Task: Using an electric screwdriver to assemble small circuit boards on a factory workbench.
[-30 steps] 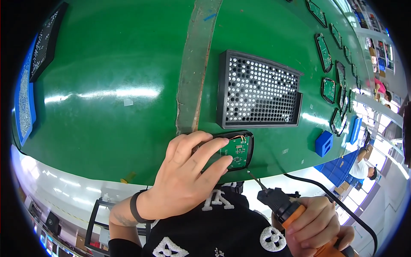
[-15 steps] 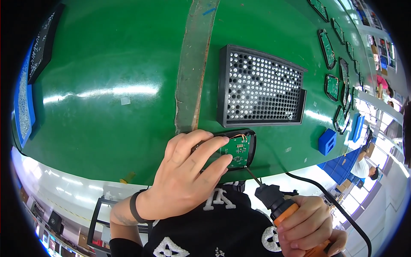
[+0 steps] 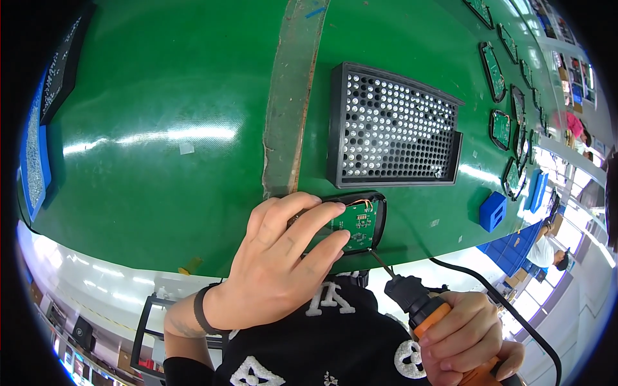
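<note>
My left hand (image 3: 283, 264) lies flat over a small black casing (image 3: 378, 212) that holds a green circuit board (image 3: 357, 225), pinning it on the green belt near the front edge. My right hand (image 3: 467, 338) grips an orange and black electric screwdriver (image 3: 428, 312) at the lower right. Its thin bit points up and to the left, with the tip at the lower right corner of the casing. A black cable runs from the screwdriver off to the right.
A black perforated tray (image 3: 393, 132) with several screws stands just behind the casing. A worn strip (image 3: 290, 96) runs across the green belt (image 3: 161, 128). A blue block (image 3: 492, 211) sits at the right, and more boards (image 3: 499, 128) lie in a row far right.
My right hand has brought the screwdriver up and left, so the bit tip now meets the casing's corner. My left hand stays pressed on the board.
</note>
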`<state>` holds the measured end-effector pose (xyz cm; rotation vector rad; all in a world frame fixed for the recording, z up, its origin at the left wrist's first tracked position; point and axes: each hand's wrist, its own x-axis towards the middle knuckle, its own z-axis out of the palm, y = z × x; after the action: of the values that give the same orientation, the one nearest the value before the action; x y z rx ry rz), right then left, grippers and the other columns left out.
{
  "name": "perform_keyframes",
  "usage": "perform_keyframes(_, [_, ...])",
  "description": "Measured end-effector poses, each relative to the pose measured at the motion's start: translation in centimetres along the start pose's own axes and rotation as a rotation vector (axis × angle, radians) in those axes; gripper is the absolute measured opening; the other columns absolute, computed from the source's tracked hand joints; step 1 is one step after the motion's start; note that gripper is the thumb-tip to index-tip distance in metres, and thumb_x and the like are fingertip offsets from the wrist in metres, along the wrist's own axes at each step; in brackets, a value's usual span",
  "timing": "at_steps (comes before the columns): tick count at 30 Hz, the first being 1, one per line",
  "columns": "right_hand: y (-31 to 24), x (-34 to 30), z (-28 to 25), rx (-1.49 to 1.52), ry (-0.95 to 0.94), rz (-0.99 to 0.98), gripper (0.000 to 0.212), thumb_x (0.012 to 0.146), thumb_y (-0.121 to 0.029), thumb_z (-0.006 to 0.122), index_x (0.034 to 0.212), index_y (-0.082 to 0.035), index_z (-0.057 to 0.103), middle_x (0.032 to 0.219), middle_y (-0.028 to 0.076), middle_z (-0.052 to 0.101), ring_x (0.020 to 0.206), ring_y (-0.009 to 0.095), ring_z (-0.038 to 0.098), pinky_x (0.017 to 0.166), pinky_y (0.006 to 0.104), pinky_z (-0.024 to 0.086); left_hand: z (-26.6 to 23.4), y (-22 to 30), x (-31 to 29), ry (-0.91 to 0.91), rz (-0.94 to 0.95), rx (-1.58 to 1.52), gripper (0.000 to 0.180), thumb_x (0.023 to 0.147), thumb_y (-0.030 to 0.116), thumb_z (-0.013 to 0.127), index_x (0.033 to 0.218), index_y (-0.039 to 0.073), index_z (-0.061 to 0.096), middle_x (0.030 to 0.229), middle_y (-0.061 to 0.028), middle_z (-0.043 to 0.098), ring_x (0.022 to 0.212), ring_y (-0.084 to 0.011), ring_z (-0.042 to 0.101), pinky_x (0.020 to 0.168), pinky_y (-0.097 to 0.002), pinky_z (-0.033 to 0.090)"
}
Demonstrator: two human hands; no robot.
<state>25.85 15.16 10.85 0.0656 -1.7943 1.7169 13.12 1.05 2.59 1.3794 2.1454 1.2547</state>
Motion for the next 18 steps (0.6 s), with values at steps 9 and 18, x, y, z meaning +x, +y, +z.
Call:
perform_keyframes(9, [-0.2, 0.1, 0.2, -0.006, -0.027, 0.059, 0.053, 0.08, -0.004, 0.063, 0.123, -0.02, 0.036, 0.067, 0.002, 0.052, 0.043, 0.015, 0.05, 0.039, 0.0304, 0.049, 0.1, -0.1, 0.0, 0.003, 0.004, 0.001, 0.033, 0.059, 0.004, 0.074, 0.09, 0.008, 0.062, 0.111, -0.0068, 0.057, 0.099, -0.0287, 0.051, 0.081, -0.0391, 0.039])
perform_keyframes(18, [-0.3, 1.0, 0.6, -0.046, -0.172, 0.138, 0.049, 0.08, -0.002, 0.062, 0.118, -0.018, 0.038, 0.067, 0.004, 0.053, 0.044, 0.018, 0.052, 0.041, 0.0316, 0.048, 0.2, -0.2, 0.0, 0.005, 0.024, -0.001, 0.034, 0.06, 0.004, 0.074, 0.091, 0.007, 0.061, 0.111, -0.0073, 0.057, 0.099, -0.0287, 0.051, 0.08, -0.0392, 0.039])
